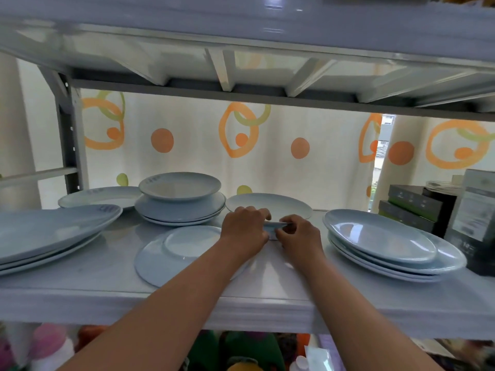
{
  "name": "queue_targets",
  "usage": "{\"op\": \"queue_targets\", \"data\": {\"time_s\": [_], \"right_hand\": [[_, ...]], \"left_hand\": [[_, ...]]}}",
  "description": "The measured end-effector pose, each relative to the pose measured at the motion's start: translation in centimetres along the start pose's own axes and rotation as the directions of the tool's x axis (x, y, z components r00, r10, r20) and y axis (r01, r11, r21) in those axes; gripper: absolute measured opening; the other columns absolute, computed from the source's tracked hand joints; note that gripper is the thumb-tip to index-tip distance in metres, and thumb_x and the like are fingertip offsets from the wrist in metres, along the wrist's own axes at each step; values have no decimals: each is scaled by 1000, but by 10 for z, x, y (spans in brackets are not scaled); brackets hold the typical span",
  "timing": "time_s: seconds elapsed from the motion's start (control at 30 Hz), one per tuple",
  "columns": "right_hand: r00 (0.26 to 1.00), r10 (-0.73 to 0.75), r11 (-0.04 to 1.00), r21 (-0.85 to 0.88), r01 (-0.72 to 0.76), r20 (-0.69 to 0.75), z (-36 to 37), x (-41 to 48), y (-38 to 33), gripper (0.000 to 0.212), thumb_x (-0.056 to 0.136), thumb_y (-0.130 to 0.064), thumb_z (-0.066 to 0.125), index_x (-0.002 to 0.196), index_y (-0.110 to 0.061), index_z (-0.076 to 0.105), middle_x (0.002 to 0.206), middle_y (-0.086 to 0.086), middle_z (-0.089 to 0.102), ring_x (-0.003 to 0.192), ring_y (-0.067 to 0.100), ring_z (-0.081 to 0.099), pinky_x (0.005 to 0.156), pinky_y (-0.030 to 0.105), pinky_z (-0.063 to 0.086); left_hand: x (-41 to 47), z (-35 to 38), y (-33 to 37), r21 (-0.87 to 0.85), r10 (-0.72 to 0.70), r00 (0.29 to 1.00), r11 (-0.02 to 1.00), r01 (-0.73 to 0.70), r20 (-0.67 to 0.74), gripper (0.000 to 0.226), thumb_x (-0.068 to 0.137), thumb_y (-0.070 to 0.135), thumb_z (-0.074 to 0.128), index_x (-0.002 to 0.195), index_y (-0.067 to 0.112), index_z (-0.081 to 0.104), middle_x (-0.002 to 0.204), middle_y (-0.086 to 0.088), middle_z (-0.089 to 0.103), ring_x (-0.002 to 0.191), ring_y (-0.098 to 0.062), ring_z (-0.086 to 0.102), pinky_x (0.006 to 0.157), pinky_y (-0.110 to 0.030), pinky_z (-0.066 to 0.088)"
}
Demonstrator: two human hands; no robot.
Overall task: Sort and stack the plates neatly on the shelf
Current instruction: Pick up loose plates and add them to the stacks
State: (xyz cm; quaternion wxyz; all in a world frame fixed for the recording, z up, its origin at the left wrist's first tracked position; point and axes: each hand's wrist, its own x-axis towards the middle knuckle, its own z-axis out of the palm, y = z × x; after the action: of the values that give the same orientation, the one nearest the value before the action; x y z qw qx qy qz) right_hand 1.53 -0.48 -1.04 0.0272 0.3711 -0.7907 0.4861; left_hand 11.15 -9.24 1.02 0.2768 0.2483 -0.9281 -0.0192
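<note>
Pale blue plates lie about the white shelf [107, 274]. At the middle, my left hand [245, 230] and my right hand [298, 232] both grip a small blue dish [276, 225], mostly hidden between the fingers. Under my left forearm a small plate rests on a large flat plate [160, 261]. Behind the hands lies a single plate [278, 203]. At the back a bowl-like plate tops a stack [179, 207]. Another stack [385, 242] sits at the right, a large stack [48, 231] at the left, and one plate [99, 198] at the back left.
Dark boxes [412, 210] and a tall carton [474, 218] stand at the shelf's right end. The upper shelf [241, 57] hangs low overhead. A grey upright post [69, 135] is at the back left. A patterned curtain hangs behind. Colourful items sit on the level below.
</note>
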Motion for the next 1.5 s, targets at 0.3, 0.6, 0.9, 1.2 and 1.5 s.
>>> {"op": "queue_targets", "data": {"time_s": [0.3, 0.6, 0.9, 1.2, 1.5], "right_hand": [[981, -68, 995, 66, 81, -180, -3, 1, 2, 18, 78, 0, 58, 86, -9, 71, 81, 5, 69, 75, 17, 60, 60, 4, 39], [936, -161, 980, 64, 191, -314, -1, -4, -2, 15, 80, 3, 58, 81, -5, 70, 76, 10, 68, 71, 23, 58, 63, 27, 39], [879, -257, 964, -50, 259, -402, -5, -10, -3, 13, 85, 0, 58, 89, -3, 70, 83, 15, 71, 75, 27, 63, 66, 26, 41], [819, -351, 935, -130, 329, -454, -15, -29, -16, 11, 86, -3, 63, 93, -1, 71, 82, 17, 71, 69, 16, 51, 66, 24, 37], [784, -352, 920, -36, 390, -511, -12, -56, -42, 9, 84, -5, 65, 93, -3, 68, 81, 16, 70, 75, 30, 63, 65, 19, 32]], "left_hand": [[3, 0, 2, 19, -22, 1000, 1000, 22, -8, 32, 81, 26, 58, 112, 29, 60, 112, -1, 65, 112, -24, 48, 85, -34, 41], [1, 3, 1, -61, -35, 994, 998, 28, -105, 19, 84, 26, 60, 102, 28, 66, 102, 2, 69, 97, -21, 60, 82, -32, 44], [-13, -12, -2, -35, 61, 979, 997, -69, -194, 28, 84, 28, 63, 112, 25, 63, 107, -2, 67, 98, -21, 59, 85, -32, 41], [-40, -34, -7, -92, 166, 959, 977, -191, -229, 41, 84, 24, 64, 124, 18, 56, 121, -6, 63, 114, -24, 54, 98, -35, 39], [-61, -70, -20, 100, 309, 851, 950, -295, -424, 33, 80, 31, 62, 111, 20, 63, 102, -1, 68, 101, -25, 60, 92, -40, 41]]}}
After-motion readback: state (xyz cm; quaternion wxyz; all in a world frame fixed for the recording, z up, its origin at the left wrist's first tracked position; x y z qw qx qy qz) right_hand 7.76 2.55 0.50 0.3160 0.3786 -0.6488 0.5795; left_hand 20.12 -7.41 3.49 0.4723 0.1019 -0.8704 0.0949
